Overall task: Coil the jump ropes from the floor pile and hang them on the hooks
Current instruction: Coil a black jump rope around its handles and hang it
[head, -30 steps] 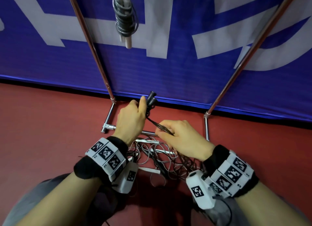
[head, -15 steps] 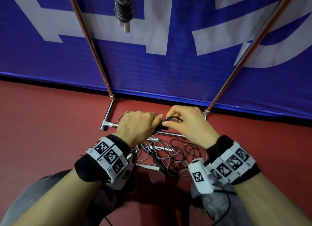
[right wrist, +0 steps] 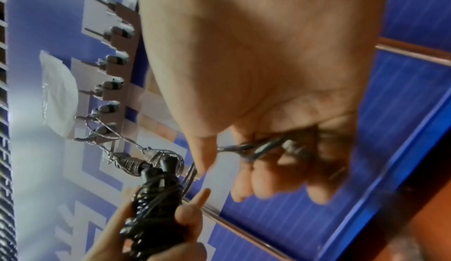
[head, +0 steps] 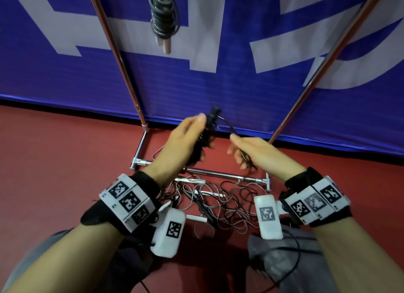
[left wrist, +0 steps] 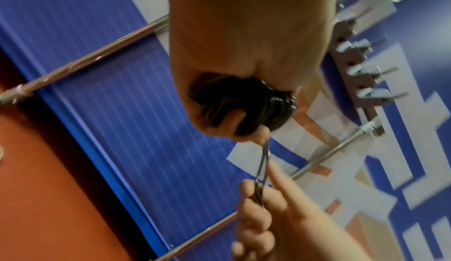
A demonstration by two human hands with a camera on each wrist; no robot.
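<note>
Black cord is wound thick around the pair of handles I hold upright in my left hand (head: 185, 139), fingers curled tight round the black jump rope (head: 211, 126). From its top a short doubled length of cord runs across to my right hand (head: 255, 152), whose fingers are curled in and pinch that loose end; the two hands sit near each other with only a narrow gap between them. Both are raised over the floor pile (head: 218, 201), a tangle of thin cords and white handles lying on the red floor (head: 54, 161) just this side of the rack's chrome base bar (head: 218, 174). Two slanted rack poles (head: 118, 58) rise left and right of my hands, leaving open room between them in front of the blue banner (head: 218, 89). A coiled grey rope (head: 162, 15) with white handles hangs high between the poles, well above my hands. In the right wrist view a row of hooks (right wrist: 107, 83) stands beyond the bundle; most pegs look bare.
</note>
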